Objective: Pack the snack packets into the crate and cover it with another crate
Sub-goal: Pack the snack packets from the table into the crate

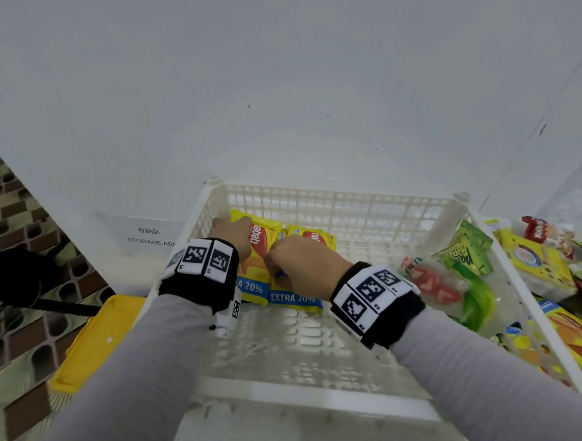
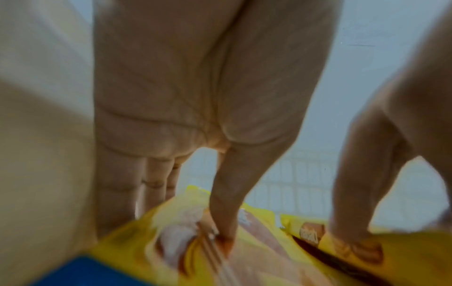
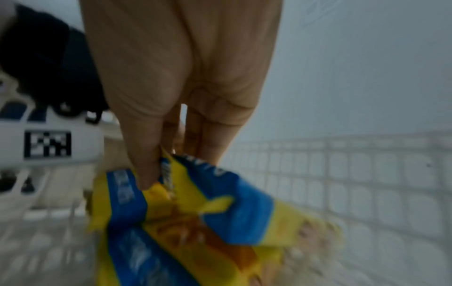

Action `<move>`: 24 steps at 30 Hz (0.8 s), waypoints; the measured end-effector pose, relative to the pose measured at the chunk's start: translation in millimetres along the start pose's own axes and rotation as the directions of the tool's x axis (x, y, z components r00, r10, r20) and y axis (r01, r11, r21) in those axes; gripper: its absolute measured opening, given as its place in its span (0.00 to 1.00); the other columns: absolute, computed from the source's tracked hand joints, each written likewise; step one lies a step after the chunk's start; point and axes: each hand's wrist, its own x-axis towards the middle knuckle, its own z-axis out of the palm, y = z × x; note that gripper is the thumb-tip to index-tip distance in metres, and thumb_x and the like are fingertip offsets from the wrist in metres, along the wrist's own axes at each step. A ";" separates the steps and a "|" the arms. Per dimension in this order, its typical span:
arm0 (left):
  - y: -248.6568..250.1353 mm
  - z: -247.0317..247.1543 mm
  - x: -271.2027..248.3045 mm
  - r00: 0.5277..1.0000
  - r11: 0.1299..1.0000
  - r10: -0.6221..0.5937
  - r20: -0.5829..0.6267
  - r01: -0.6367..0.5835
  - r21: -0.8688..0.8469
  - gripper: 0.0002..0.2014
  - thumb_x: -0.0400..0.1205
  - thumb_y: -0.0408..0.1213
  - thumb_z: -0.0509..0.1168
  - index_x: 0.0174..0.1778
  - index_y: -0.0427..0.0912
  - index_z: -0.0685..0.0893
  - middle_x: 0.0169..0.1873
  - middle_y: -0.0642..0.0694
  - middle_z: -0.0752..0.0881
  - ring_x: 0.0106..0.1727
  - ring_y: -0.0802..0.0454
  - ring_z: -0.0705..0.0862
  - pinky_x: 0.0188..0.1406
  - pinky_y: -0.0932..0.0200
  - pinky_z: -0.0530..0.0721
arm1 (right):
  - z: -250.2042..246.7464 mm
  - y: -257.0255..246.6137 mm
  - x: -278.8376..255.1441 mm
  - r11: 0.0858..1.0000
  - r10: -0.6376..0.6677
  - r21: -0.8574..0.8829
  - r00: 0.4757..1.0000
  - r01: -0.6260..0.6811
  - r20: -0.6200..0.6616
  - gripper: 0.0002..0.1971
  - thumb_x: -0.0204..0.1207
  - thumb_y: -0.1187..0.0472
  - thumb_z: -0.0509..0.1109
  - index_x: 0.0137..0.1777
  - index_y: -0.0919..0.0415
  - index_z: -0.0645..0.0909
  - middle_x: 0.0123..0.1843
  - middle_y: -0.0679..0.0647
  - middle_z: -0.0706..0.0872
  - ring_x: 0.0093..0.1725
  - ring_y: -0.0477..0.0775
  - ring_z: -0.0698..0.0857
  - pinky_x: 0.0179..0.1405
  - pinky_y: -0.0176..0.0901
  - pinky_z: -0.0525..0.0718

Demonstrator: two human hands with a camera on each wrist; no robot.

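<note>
Sitting against the white wall, the white slatted plastic crate (image 1: pixel 350 216) takes up most of the scene, and its floor is mostly bare, so the packing looks, to my judgement, barely begun. Outside its right wall lies a heap of mixed snack packets (image 1: pixel 559 292) in green, red and yellow, seen partly through the slats; these look like the stock waiting to go in. Past the crate's left wall a flat yellow plastic piece (image 1: pixel 95 338) shows on the floor; whether it is a lid or another crate I cannot tell. Inside, in the far left corner, two yellow foil snack packets with blue bands (image 1: pixel 268 255) lie flat side by side, tucked close to the left wall, probably so that rows can fill the floor from that corner outward. The left hand (image 1: pixel 234 234) rests on the packet nearer the wall; the left wrist view shows its thumb tip pressed on the foil with the fingers straight, flattening it rather than gripping. The right hand (image 1: pixel 302 260) is over the second packet, and the right wrist view shows thumb and fingers pinching its crumpled blue-banded end (image 3: pixel 171 185), apparently to steer it square against its neighbour.
</note>
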 end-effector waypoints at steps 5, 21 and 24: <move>-0.3 3.3 2.0 0.999 0.988 0.043 -0.006 -0.042 0.147 0.23 0.78 0.30 0.63 0.70 0.41 0.71 0.69 0.35 0.63 0.67 0.34 0.71 0.62 0.48 0.78 | 21.7 17.1 -6.7 0.976 -0.067 0.213 0.995 0.049 0.079 0.12 0.71 0.57 0.76 0.52 0.63 0.87 0.54 0.58 0.84 0.54 0.57 0.81 0.52 0.46 0.79; 3.6 12.2 6.4 0.943 0.910 0.122 0.311 -0.231 0.344 0.64 0.66 0.40 0.81 0.81 0.48 0.34 0.81 0.40 0.31 0.82 0.38 0.34 0.78 0.35 0.56 | 39.3 54.8 -17.8 0.927 0.260 0.218 0.943 -0.304 0.209 0.54 0.66 0.42 0.77 0.84 0.57 0.47 0.85 0.58 0.37 0.83 0.59 0.36 0.81 0.55 0.55; 2.1 14.9 8.3 0.952 0.911 0.099 0.289 -0.203 0.360 0.64 0.66 0.39 0.80 0.81 0.48 0.33 0.80 0.41 0.30 0.81 0.38 0.34 0.79 0.35 0.56 | 44.0 51.2 -14.2 0.938 0.232 0.216 0.955 -0.270 0.186 0.52 0.68 0.41 0.74 0.84 0.56 0.45 0.85 0.58 0.37 0.83 0.59 0.35 0.80 0.56 0.56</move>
